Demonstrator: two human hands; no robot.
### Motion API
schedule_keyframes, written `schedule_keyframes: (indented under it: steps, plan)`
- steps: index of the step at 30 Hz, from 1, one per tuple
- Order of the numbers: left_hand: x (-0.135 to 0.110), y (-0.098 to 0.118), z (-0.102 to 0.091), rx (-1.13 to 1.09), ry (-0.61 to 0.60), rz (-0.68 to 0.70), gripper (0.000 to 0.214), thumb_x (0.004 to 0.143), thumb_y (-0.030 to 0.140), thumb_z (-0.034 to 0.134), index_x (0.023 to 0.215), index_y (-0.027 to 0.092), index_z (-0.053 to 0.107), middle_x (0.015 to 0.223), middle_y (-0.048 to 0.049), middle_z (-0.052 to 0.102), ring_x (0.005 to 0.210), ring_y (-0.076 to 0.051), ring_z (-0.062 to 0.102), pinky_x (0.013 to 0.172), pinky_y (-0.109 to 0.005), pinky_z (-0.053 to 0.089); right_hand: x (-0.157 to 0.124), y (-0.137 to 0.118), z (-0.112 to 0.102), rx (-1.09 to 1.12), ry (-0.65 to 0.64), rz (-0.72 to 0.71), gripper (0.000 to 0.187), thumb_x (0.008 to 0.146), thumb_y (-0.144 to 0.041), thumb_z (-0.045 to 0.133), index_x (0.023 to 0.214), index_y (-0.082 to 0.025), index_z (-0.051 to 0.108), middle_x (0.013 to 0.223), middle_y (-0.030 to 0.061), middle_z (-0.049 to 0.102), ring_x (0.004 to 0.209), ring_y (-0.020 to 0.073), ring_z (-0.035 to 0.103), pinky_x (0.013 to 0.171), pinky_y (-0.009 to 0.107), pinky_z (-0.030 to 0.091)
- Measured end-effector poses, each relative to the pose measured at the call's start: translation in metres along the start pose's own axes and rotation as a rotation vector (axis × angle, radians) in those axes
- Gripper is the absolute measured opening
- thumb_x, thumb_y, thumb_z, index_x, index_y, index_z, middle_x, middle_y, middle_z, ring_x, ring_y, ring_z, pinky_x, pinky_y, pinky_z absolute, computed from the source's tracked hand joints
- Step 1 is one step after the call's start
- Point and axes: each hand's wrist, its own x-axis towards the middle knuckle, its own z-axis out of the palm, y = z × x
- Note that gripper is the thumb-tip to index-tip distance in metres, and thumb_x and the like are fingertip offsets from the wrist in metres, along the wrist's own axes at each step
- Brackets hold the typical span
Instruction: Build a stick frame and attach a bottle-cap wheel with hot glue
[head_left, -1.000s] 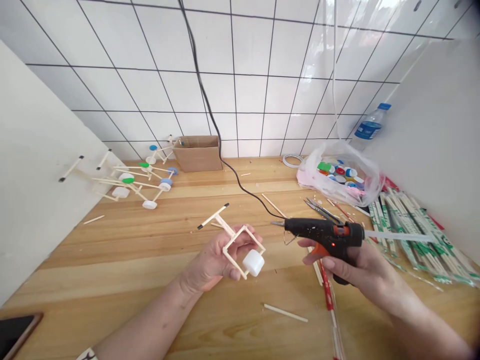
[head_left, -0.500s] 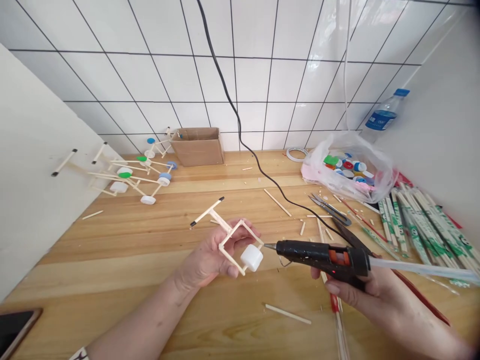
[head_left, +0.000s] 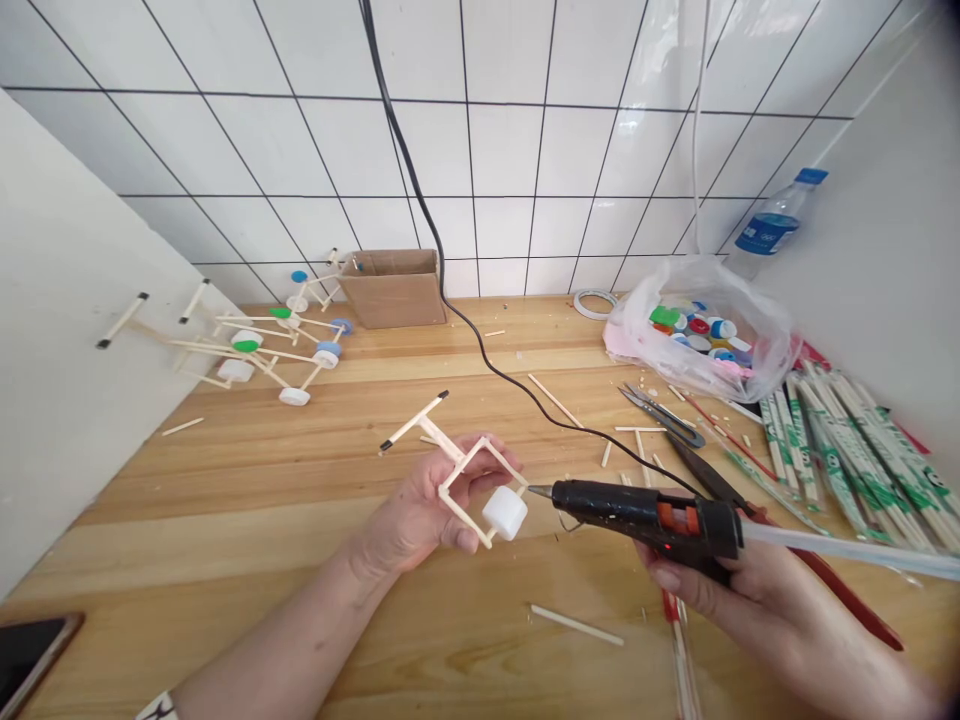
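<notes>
My left hand (head_left: 420, 510) is closed around a small frame of glued wooden sticks (head_left: 465, 512), holding it above the table. A white bottle cap (head_left: 505, 513) sits between two of its sticks, and a crossbar with black ends (head_left: 414, 421) sticks out at the far left. In my right hand (head_left: 720, 590) is a black hot glue gun (head_left: 637, 510), gripped by its handle. Its metal nozzle meets the frame's right corner, beside the cap. A translucent glue stick (head_left: 840, 543) juts from the back of the gun.
Finished stick models with caps (head_left: 285, 345) stand at the left near a cardboard box (head_left: 394, 295). On the right lie a plastic bag of bottle caps (head_left: 701, 335), thread snips (head_left: 664, 415), red-handled pliers (head_left: 832, 575) and wrapped chopsticks (head_left: 862, 460). A black cord (head_left: 465, 318) crosses the table.
The black cord has swung left against the wall and box. Both hands, the stick frame and the glue gun stay nearly in place; the camera view shifts slightly.
</notes>
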Motion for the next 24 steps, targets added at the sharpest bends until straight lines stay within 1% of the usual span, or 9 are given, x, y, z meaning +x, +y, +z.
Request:
schedule_keyframes:
  steps: [3,7,10,12,18,24]
  plan:
    - [-0.0007,-0.0015,-0.0013,-0.004,-0.003,-0.006,0.068,0.041,0.026,0.087,0.104,0.021,0.062,0.103,-0.0051,0.065,0.101,-0.022,0.052,0.089,-0.031,0.036,-0.0012,0.0023,0.0011,0.002,-0.165,0.005,0.024,0.082,-0.040,0.053,0.095,-0.024,0.064,0.083,0.0038,0.069,0.077,0.0242,0.064,0.065,0.031,0.055]
    - [-0.0013,-0.0033,-0.0028,-0.004,0.005,0.008,0.069,0.041,0.025,0.087,0.104,0.022,0.061,0.103,-0.0053,0.065,0.103,-0.023,0.052,0.095,-0.034,0.033,-0.0022,0.0055,0.0024,-0.006,-0.246,0.012,0.024,0.086,-0.039,0.048,0.102,-0.025,0.059,0.090,0.0029,0.067,0.085,0.0238,0.062,0.071,0.032,0.053]
    - [-0.0013,-0.0040,-0.0036,-0.005,-0.004,0.002,0.069,0.040,0.026,0.087,0.104,0.022,0.062,0.103,-0.0052,0.065,0.102,-0.023,0.052,0.096,-0.035,0.033,-0.0011,0.0034,0.0014,-0.004,-0.247,-0.021,0.023,0.087,-0.037,0.047,0.107,-0.026,0.054,0.097,0.0018,0.065,0.091,0.0227,0.060,0.077,0.032,0.051]
    - [-0.0011,-0.0040,-0.0035,0.002,-0.002,0.006,0.068,0.040,0.026,0.087,0.104,0.022,0.062,0.102,-0.0051,0.065,0.102,-0.023,0.052,0.096,-0.034,0.033,0.0001,0.0013,0.0004,0.002,-0.240,-0.043,0.024,0.087,-0.036,0.048,0.108,-0.026,0.053,0.099,0.0014,0.064,0.091,0.0219,0.060,0.079,0.032,0.050]
    - [0.0000,-0.0019,-0.0009,0.019,0.006,0.025,0.065,0.042,0.024,0.087,0.102,0.022,0.064,0.101,-0.0040,0.065,0.102,-0.023,0.052,0.096,-0.034,0.034,-0.0018,0.0044,0.0009,-0.012,-0.238,-0.034,0.024,0.088,-0.037,0.047,0.108,-0.025,0.053,0.102,0.0020,0.063,0.095,0.0221,0.058,0.080,0.032,0.050]
    - [0.0002,-0.0013,-0.0003,0.028,0.001,0.016,0.065,0.041,0.026,0.087,0.102,0.021,0.063,0.100,-0.0051,0.064,0.101,-0.024,0.052,0.094,-0.035,0.034,-0.0016,0.0056,0.0020,-0.066,-0.220,-0.040,0.025,0.087,-0.037,0.047,0.109,-0.027,0.053,0.097,0.0008,0.065,0.086,0.0209,0.061,0.074,0.031,0.053]
